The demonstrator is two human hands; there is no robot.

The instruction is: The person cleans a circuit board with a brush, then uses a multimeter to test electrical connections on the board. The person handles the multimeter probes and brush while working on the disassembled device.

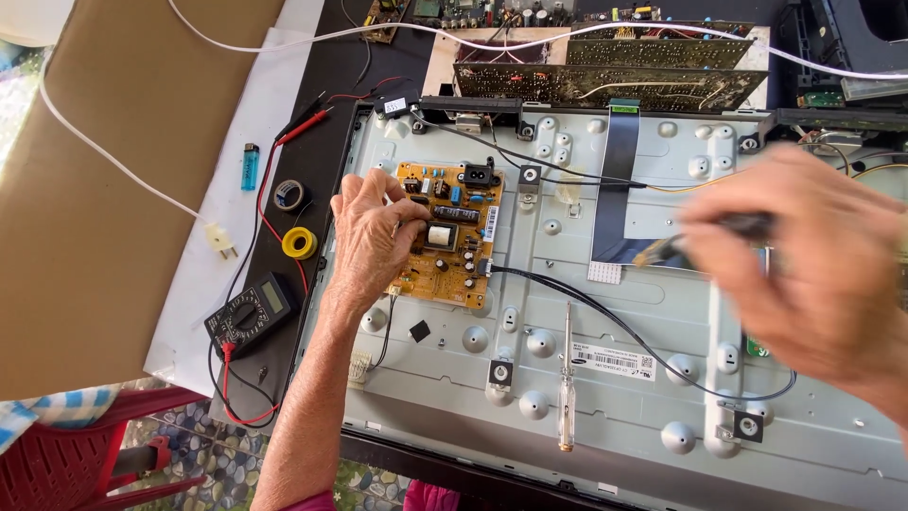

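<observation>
My left hand (371, 238) rests on the left side of a yellow-brown power circuit board (454, 237), fingers curled against its parts. The board is mounted on the grey metal back panel (615, 397) of an opened flat television. My right hand (813, 274) is blurred with motion over the right half of the panel. It grips a dark-handled tool (728, 229) whose tip points left toward the black flat ribbon cable (615, 189). What kind of tool it is cannot be made out.
A clear-handled screwdriver (566, 388) lies on the panel. A black multimeter (251, 314) with red and black leads, a yellow tape roll (299, 242), a dark tape roll (290, 195) and a blue lighter (249, 166) lie at the left. More circuit boards (605, 76) stand at the back. Red plastic chair (85, 454) at bottom left.
</observation>
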